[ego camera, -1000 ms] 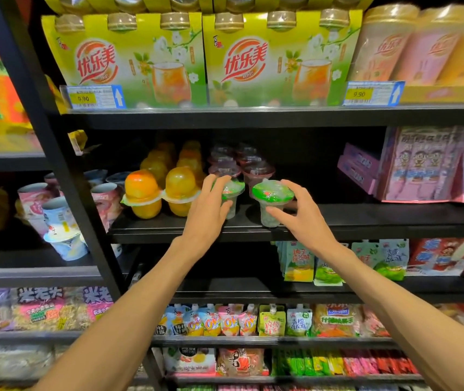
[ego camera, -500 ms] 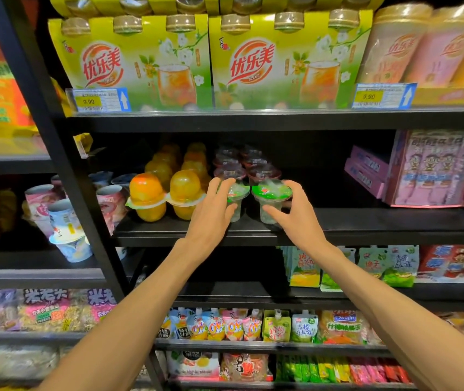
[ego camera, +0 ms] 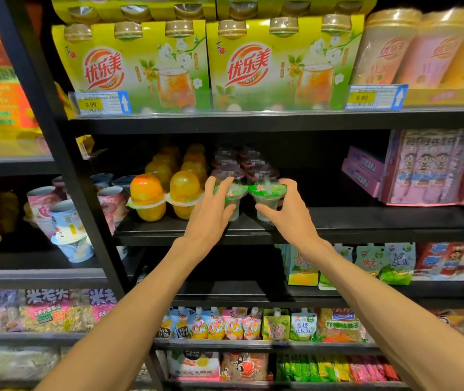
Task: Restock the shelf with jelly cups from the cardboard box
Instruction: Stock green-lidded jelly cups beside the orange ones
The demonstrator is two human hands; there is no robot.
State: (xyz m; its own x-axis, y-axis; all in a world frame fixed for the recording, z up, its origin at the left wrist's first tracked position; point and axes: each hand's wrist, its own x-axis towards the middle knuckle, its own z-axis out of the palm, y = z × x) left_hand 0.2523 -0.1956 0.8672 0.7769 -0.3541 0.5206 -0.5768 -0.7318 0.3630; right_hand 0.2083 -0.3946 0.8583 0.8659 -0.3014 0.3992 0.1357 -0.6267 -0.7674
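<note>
Two green-lidded jelly cups held side by side at the shelf front.
The left cup (ego camera: 232,199) is gripped by the left hand (ego camera: 211,213), the right cup (ego camera: 267,198) by the right hand (ego camera: 287,211), both upright at frame centre on the shelf (ego camera: 366,218).

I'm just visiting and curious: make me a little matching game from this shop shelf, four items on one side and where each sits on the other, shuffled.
Items
1. green-lidded jelly cups
2. orange jelly domes
3. yellow-green drink packs
4. pink boxes

Places
A. top shelf, above the 9.90 price tag
B. far right of the middle shelf
C. held by the left hand and right hand, one each
D. middle shelf, just left of the hands

Pairs: 1-C, 2-D, 3-A, 4-B
</note>
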